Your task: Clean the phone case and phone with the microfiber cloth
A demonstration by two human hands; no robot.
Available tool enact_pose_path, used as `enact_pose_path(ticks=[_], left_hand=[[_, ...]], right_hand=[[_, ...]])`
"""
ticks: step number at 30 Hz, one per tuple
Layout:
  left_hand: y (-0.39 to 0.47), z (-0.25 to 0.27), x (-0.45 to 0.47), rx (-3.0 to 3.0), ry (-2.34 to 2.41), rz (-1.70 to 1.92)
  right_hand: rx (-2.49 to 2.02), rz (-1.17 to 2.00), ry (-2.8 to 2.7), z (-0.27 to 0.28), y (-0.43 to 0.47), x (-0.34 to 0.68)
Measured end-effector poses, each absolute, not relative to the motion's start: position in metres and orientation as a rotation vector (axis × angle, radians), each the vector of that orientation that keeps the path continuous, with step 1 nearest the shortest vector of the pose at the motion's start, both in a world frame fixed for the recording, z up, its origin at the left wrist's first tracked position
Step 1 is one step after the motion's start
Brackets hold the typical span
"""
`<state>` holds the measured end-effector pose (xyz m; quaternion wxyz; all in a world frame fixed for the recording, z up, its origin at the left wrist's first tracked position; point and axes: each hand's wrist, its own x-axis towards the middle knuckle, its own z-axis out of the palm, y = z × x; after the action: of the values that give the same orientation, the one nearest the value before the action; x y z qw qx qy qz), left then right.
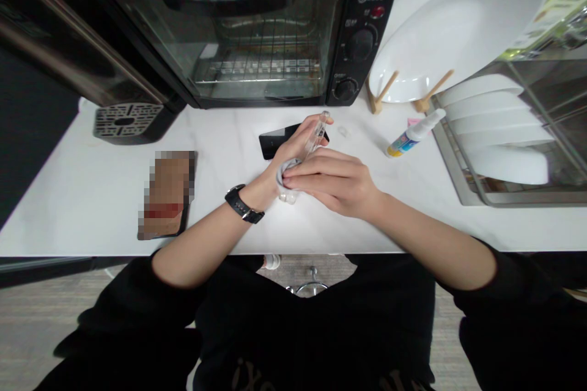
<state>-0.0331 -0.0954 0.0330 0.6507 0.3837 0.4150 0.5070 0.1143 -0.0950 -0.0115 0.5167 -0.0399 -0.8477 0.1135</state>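
My left hand (288, 151) is closed around a clear phone case (315, 136), which lies slanted across the palm. Its upper end shows at the fingertips, and a lower corner sticks out near the wrist. My right hand (342, 180) pinches a grey cloth (280, 178) and presses it against the lower part of the case. Much of the case is covered by my right fingers. Partly hidden under my left hand, a black phone (271, 142) lies on the white counter (238, 134).
A spray bottle (415, 133) stands to the right, beside a rack of white bowls (499, 128). Large white plates (463, 30) lean in wooden holders. A toaster oven (270, 43) is behind. Leftward are another phone (167, 195) with a blurred screen and a drip tray (128, 122).
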Motion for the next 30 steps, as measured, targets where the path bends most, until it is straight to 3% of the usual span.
enact_pose_path(ticks=[9, 19, 30], left_hand=[[-0.095, 0.032, -0.033, 0.921, 0.964, 1.136], [-0.08, -0.002, -0.036, 0.771, 0.671, 1.133], [-0.091, 0.023, -0.029, 0.577, 0.838, 0.895]], right_hand=[[-0.058, 0.236, -2.055, -0.012, -0.095, 0.112], [-0.165, 0.139, -1.987, -0.015, -0.069, 0.124], [-0.394, 0.123, -1.87, -0.01, -0.043, 0.144]])
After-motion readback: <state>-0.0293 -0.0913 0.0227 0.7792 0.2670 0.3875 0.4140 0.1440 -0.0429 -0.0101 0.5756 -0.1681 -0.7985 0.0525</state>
